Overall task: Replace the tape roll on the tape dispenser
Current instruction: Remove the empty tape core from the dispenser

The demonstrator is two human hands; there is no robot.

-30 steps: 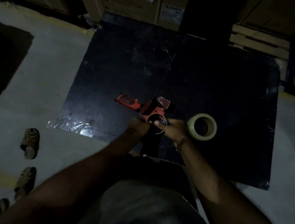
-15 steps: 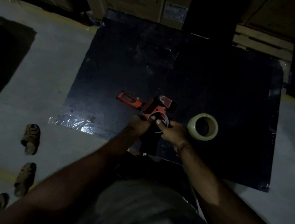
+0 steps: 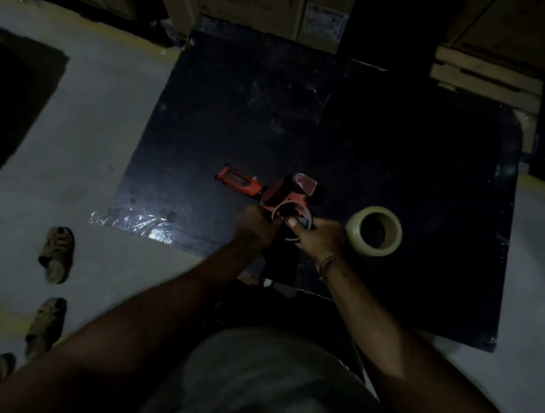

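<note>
While we scan from the left, sandals (image 3: 57, 253) lie on the grey floor at 9 o'clock of the arms, well apart from the work. Next comes the black mat (image 3: 234, 110), crinkled plastic film (image 3: 133, 224) shining at its near-left edge. On the mat lies the orange tape dispenser (image 3: 268, 190), handle pointing to 10 o'clock, its roll end toward us. Our left hand (image 3: 255, 223) is closed on the dispenser's near side, by the hub. Touching that, our right hand (image 3: 320, 237) pinches the spent tape core (image 3: 294, 212), thumb on the ring's face; the core seems to sit on the hub, too dark to be sure. Both hands are together at the hub. Just beside the right hand at 3 o'clock, the fresh tape roll (image 3: 374, 231) lies flat on the mat, untouched.

Risks, as we judge them: the core could jam if pulled crooked, since the thumb presses one side only. Fingers near the dispenser head may catch the cutter blade, which we cannot make out in this dim light. A hard tug could swing the right wrist into the new roll and knock it away. Poor light makes a wrong threading direction likely later.
</note>
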